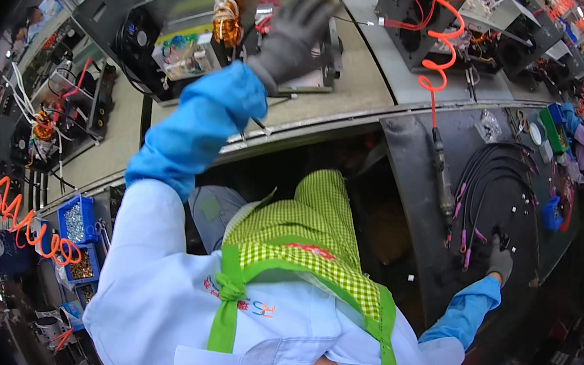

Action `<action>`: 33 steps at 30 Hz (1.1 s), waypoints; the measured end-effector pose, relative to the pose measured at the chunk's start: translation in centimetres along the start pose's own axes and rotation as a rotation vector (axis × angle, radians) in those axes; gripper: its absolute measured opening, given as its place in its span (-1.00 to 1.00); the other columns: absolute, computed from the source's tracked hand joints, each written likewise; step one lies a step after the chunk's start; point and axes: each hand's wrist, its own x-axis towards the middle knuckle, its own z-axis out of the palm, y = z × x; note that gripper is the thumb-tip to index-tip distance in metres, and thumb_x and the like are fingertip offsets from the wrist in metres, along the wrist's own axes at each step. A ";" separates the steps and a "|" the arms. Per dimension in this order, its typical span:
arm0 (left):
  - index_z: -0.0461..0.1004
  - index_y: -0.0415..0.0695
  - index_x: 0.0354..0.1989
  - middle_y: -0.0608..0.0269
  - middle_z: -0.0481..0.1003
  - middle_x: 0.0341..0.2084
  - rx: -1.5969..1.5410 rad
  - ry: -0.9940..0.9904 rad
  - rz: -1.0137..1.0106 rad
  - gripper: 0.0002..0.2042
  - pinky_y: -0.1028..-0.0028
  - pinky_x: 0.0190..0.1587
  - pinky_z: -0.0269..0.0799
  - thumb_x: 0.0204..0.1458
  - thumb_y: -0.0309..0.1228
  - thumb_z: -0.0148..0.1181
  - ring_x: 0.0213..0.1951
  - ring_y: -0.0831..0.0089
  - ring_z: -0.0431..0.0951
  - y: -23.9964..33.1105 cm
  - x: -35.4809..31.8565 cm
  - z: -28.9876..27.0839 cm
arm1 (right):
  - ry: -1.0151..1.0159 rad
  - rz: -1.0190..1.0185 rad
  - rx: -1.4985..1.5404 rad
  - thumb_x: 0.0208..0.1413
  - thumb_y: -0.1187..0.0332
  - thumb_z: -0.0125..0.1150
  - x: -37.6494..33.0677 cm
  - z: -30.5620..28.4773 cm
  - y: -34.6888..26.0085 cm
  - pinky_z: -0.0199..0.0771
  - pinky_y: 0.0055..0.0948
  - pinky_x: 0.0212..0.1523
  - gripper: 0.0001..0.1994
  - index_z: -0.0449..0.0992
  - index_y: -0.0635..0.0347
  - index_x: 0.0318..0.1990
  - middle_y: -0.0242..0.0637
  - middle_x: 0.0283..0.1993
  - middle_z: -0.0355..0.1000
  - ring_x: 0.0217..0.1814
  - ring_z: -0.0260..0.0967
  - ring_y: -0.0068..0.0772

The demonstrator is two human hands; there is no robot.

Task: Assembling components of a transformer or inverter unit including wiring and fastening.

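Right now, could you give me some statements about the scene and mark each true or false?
1. Both hands are bare. False: the left hand and right hand wear grey gloves.
2. The left hand overlaps an open electrical unit in this view. True.
3. Black cables with pink ends lie on the dark table. True.
4. A plain red cloth covers the lap. False: it is a green checked apron.
5. The orange coiled cord on the right leads to a slim tool. True.

Two gloved hands; one hose-fed tool near the dark table's left edge; at least two blue bins by the counter's near left edge.
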 end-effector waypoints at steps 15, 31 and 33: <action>0.27 -0.03 0.05 0.07 0.25 0.05 -0.748 -0.427 0.239 -0.45 0.07 0.07 0.20 -0.18 -0.18 0.22 0.14 0.05 0.20 17.2 -5.9 6.0 | -0.139 -0.145 -0.083 -0.18 -0.11 0.10 8.7 7.1 2.4 0.32 -0.08 -0.06 -0.34 0.47 0.45 -0.18 0.28 -0.12 0.38 0.00 0.32 0.21; 0.32 0.00 0.02 0.10 0.32 -0.01 -0.892 -0.602 0.217 -0.51 0.12 -0.07 0.32 -0.13 -0.16 0.17 -0.01 0.09 0.35 19.1 -6.0 8.2 | 0.056 -0.511 0.235 0.02 0.19 0.06 18.3 0.8 16.3 0.37 -0.34 -0.51 -0.73 0.50 0.11 -0.19 -0.28 -0.56 0.38 -0.54 0.35 -0.30; 0.35 0.00 0.00 0.09 0.34 -0.03 -0.863 -0.653 0.211 -0.54 0.12 -0.08 0.34 -0.11 -0.16 0.16 -0.03 0.08 0.37 19.4 -6.4 8.1 | -0.369 -0.227 0.713 0.05 0.21 0.05 18.5 -0.8 10.8 0.32 -0.45 -0.55 -0.74 0.49 0.10 -0.16 -0.37 -0.60 0.34 -0.58 0.29 -0.47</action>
